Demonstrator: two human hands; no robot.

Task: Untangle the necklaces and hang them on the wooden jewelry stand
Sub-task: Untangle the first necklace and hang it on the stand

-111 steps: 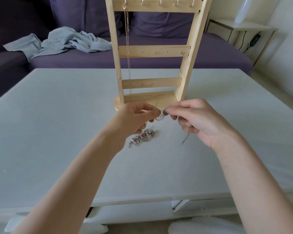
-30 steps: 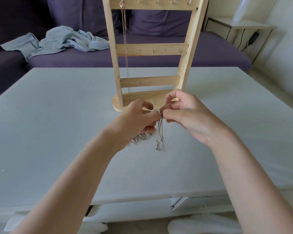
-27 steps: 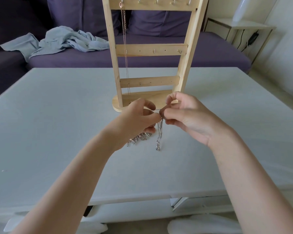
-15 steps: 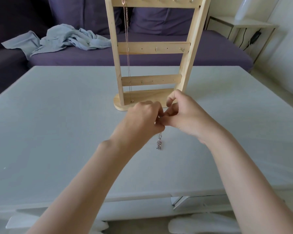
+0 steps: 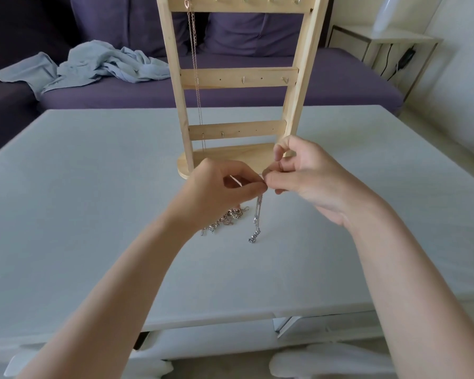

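A wooden jewelry stand (image 5: 238, 77) stands upright at the middle of the white table (image 5: 80, 187). One thin rose-gold necklace (image 5: 195, 67) hangs from its top left hook. Just in front of the stand's base, my left hand (image 5: 219, 195) and my right hand (image 5: 304, 176) meet fingertip to fingertip and pinch the top of a thin silver necklace (image 5: 256, 220). Its chain hangs down, and the pendant end touches the table. A small heap of tangled necklaces (image 5: 225, 218) lies on the table under my left hand, partly hidden by it.
A purple sofa (image 5: 257, 86) runs behind the table, with a crumpled pale blue cloth (image 5: 93, 64) on its seat. A white side table (image 5: 381, 42) with a cable stands at the back right. The table's near edge lies under my forearms.
The silver necklace has been lifted out of the heap and now hangs from my pinched fingertips. Both hands stay close together in front of the stand's base.
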